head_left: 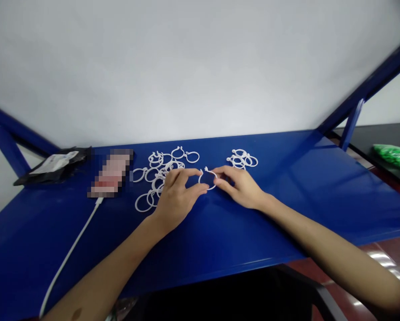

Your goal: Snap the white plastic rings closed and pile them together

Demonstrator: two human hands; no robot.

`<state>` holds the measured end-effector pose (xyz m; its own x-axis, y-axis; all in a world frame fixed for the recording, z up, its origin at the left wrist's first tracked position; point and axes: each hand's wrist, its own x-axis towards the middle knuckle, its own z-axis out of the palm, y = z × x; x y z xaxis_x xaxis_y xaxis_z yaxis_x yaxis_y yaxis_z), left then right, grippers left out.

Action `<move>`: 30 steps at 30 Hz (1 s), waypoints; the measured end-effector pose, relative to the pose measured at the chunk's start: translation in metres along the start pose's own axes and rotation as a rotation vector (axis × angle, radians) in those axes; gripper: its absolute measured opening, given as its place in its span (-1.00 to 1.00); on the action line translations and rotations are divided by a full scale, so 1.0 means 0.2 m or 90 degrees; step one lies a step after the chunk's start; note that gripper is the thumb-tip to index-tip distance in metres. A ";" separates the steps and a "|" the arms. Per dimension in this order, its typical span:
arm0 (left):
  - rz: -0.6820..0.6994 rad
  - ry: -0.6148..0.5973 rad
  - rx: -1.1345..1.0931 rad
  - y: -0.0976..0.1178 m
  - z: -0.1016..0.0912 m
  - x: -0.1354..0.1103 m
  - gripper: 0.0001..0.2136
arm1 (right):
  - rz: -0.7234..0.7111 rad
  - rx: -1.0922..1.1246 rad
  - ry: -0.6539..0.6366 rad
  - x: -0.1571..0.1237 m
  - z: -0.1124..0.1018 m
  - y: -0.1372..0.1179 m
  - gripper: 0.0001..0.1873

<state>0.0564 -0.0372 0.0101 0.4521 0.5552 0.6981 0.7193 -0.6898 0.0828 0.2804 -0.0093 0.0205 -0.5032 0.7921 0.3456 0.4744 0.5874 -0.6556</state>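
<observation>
Between my two hands is a white plastic ring (212, 187) with a small gap and knobbed ends at its top. My left hand (179, 194) pinches its left side between thumb and fingers. On the opposite side, the thumb and fingers of my right hand (239, 186) grip the ring too. A loose pile of similar white rings (144, 203) lies to the left, partly hidden behind my left hand. Beyond my right hand sits a smaller cluster of white rings (251, 161).
A blurred-out phone (111, 174) lies at the left with a white cable (73, 246) plugged in. Behind it is a black plastic package (54, 166) with a white label. The blue table (206, 240) meets a pale wall. A green bag (394, 156) rests on a dark surface at far right.
</observation>
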 end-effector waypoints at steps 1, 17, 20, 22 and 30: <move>0.009 -0.003 0.010 0.00 0.00 0.00 -0.94 | 0.005 0.026 -0.015 -0.01 0.02 -0.02 -0.72; 0.008 -0.010 -0.130 -0.01 0.01 0.00 -0.75 | 0.076 0.245 -0.094 -0.03 0.03 -0.04 -0.75; 0.050 -0.028 -0.147 -0.01 0.00 0.00 -0.84 | 0.115 0.355 -0.179 -0.03 0.05 -0.04 -0.71; 0.055 -0.033 -0.145 -0.01 0.00 0.00 -0.90 | 0.102 0.337 -0.203 -0.03 0.05 -0.05 -0.69; 0.005 -0.045 -0.085 -0.04 0.03 -0.02 -0.82 | -0.013 0.117 0.031 -0.04 0.01 -0.04 -0.62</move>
<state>0.0512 -0.0312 0.0027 0.4966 0.5775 0.6480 0.6408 -0.7475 0.1751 0.2792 -0.0200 0.0211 -0.4734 0.7900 0.3897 0.3218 0.5669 -0.7583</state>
